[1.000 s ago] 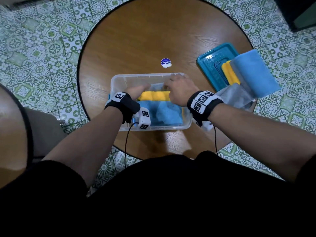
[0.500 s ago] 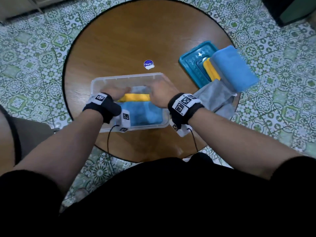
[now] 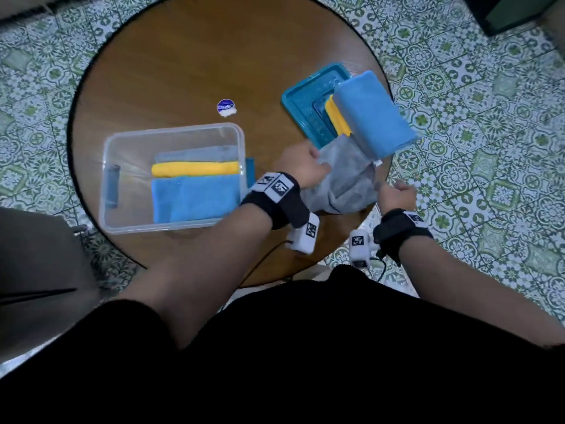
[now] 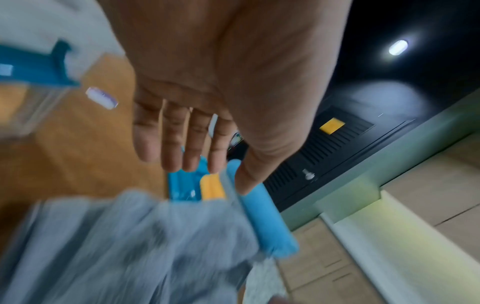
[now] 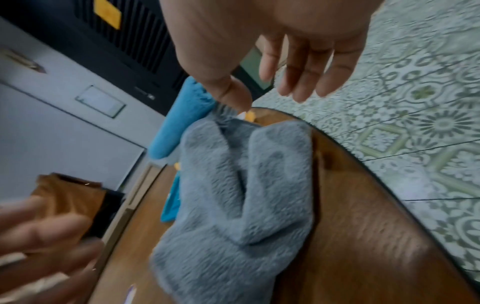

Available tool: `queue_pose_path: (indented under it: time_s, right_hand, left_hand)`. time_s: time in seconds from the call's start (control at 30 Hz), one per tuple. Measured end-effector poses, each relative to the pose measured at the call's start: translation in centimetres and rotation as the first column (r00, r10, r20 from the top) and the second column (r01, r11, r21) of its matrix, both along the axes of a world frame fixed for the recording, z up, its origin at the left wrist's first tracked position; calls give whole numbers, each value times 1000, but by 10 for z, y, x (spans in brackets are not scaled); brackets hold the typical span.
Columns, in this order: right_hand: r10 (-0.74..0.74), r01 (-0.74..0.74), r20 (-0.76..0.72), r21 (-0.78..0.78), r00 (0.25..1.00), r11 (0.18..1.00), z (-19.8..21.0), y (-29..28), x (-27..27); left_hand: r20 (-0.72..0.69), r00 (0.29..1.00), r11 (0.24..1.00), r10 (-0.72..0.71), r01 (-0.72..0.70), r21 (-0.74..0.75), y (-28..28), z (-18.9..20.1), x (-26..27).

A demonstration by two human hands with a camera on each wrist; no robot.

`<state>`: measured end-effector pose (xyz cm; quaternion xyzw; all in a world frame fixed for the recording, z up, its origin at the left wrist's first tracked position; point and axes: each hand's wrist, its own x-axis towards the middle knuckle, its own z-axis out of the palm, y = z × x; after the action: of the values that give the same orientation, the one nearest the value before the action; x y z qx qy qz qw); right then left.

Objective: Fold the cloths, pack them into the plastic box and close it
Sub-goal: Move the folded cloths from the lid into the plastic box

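Note:
The clear plastic box (image 3: pixel 174 130) stands open on the round wooden table (image 3: pixel 183 71). Inside it lie a folded grey cloth (image 3: pixel 195 154), a yellow cloth (image 3: pixel 195 169) and a blue cloth (image 3: pixel 198 197). Right of the box, a loose grey cloth (image 3: pixel 345 179) lies crumpled at the table's edge. My left hand (image 3: pixel 301 168) hovers at its left side with straight fingers (image 4: pixel 187 156), holding nothing. My right hand (image 3: pixel 397 192) is just off its right side, past the table's rim, fingers relaxed (image 5: pixel 298 86) and the thumb near a corner of the cloth (image 5: pixel 246 195).
The teal lid (image 3: pixel 305 108) lies at the back right, with a folded yellow cloth (image 3: pixel 336 117) and a folded blue cloth (image 3: pixel 373 114) partly on it and overhanging the table's edge. A round sticker (image 3: pixel 226 108) sits behind the box. Patterned tile floor surrounds the table.
Both hands have come out of the box and moved right to the loose grey cloth. The cloths they were pressing stay folded in the box.

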<state>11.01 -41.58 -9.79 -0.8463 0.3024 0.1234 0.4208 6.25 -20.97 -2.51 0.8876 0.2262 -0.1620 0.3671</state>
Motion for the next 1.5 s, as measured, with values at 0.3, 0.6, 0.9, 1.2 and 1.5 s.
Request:
queue_pose_path:
  time_s: [0.3, 0.6, 0.9, 1.2, 1.5]
  right_hand:
    - [387, -390, 72, 24, 919, 921, -24, -12, 7]
    - [714, -764, 356, 2, 603, 645, 1, -1, -6]
    - [814, -866, 443, -143, 376, 479, 58, 46, -4]
    - [755, -895, 488, 313, 438, 317, 124, 95, 16]
    - [725, -905, 554, 149, 410, 398, 177, 123, 27]
  left_hand:
    - [-150, 984, 996, 94, -93, 12, -41, -61, -19]
    - [-28, 999, 978, 16, -22, -210, -18, -62, -20]
    - [193, 910, 720, 367, -146, -678, 7, 18, -21]
    - [257, 936, 741, 241, -6, -672, 59, 75, -37]
    - [495, 869, 992, -19, 77, -97, 133, 86, -54]
